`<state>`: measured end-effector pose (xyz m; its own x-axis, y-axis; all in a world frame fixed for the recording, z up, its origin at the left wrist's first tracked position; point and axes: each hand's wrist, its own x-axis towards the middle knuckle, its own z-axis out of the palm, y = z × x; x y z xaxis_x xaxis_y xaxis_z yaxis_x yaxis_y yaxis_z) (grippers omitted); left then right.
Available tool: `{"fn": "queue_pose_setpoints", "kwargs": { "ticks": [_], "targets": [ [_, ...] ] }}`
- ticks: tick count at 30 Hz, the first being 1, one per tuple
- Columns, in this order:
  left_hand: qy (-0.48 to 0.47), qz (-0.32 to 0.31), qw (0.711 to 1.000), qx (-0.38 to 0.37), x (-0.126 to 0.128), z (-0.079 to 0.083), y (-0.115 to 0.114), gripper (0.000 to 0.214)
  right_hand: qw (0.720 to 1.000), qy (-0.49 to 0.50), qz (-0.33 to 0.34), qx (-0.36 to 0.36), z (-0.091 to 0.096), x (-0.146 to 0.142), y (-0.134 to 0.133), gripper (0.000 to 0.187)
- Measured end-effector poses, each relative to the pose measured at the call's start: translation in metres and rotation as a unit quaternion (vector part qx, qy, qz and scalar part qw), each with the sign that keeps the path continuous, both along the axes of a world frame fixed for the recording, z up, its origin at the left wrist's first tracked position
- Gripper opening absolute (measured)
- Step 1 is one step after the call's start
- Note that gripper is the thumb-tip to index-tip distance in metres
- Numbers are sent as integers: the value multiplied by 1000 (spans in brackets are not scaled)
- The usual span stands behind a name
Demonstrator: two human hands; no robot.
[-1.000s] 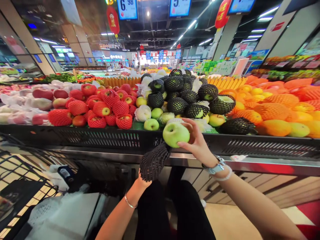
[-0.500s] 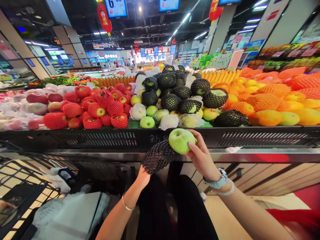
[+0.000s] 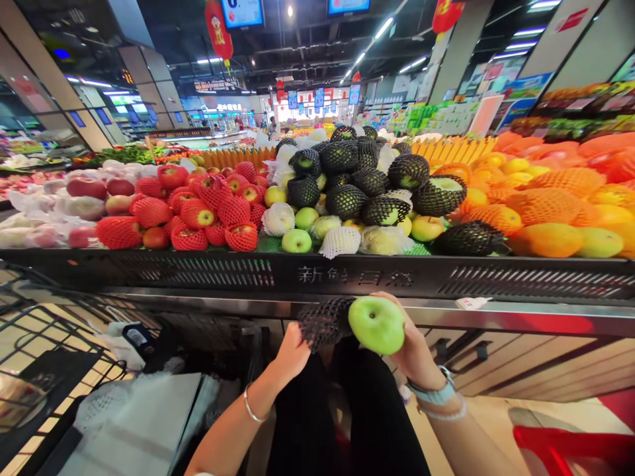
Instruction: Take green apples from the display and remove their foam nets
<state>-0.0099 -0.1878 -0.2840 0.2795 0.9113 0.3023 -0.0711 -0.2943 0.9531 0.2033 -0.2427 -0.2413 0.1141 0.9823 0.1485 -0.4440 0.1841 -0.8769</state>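
My right hand [image 3: 414,347] grips a bare green apple [image 3: 377,324] just below the front edge of the fruit stand. My left hand [image 3: 292,350] is closed on a black foam net sleeve [image 3: 325,322], which lies right beside the apple on its left. Both hands are held close together over my dark trousers. On the stand above lie more green apples [image 3: 296,240], some in black nets [image 3: 347,198], some in white nets [image 3: 340,241].
The black stand front [image 3: 198,271] runs across the view. Red apples in red nets [image 3: 198,215] lie to the left, orange-netted fruit [image 3: 546,198] to the right. A black wire trolley [image 3: 44,357] with bags stands at lower left. A red basket [image 3: 570,446] is at lower right.
Both hands have come down and toward me from the stand's edge, with the apple and the net sleeve. The sleeve is now bunched closer against the apple.
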Motion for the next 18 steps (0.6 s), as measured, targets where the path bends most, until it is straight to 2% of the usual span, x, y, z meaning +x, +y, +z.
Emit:
{"fn": "queue_pose_setpoints", "kwargs": {
  "ticks": [2, 3, 5, 7, 8, 10, 12, 14, 15, 18],
  "targets": [
    [39, -17, 996, 82, -5, 7, -3, 18, 1000, 14, -14, -16, -6, 1, 2, 55],
    [14, 2, 993, 114, -8, 10, -3, 19, 999, 32, -23, -27, -8, 2, 3, 53],
    [-122, 59, 982, 132, -10, 15, 1, 26, 995, 83, -25, -49, -10, 5, 6, 51],
    [-263, 79, 960, 49, -6, 18, 7, 32, 989, 133, -3, -61, -10, 7, 7, 52],
    [-297, 55, 953, -25, -1, 18, 11, 32, 986, 154, 14, -61, -9, 7, 7, 53],
    [-276, -54, 940, -195, 12, 13, 15, 35, 980, 184, 44, -61, -9, 4, 8, 52],
    [-204, -181, 906, -325, 24, 4, 14, 52, 975, 204, 54, -74, -12, -1, 10, 51],
    [-168, -251, 872, -384, 31, -5, 11, 61, 971, 212, 48, -98, -19, -6, 13, 51],
    [-173, -252, 868, -392, 31, -8, 9, 59, 970, 214, 44, -109, -23, -8, 15, 51],
    [-230, -181, 879, -378, 26, -9, 9, 32, 969, 212, 40, -121, -36, -12, 17, 50]
  ]
}}
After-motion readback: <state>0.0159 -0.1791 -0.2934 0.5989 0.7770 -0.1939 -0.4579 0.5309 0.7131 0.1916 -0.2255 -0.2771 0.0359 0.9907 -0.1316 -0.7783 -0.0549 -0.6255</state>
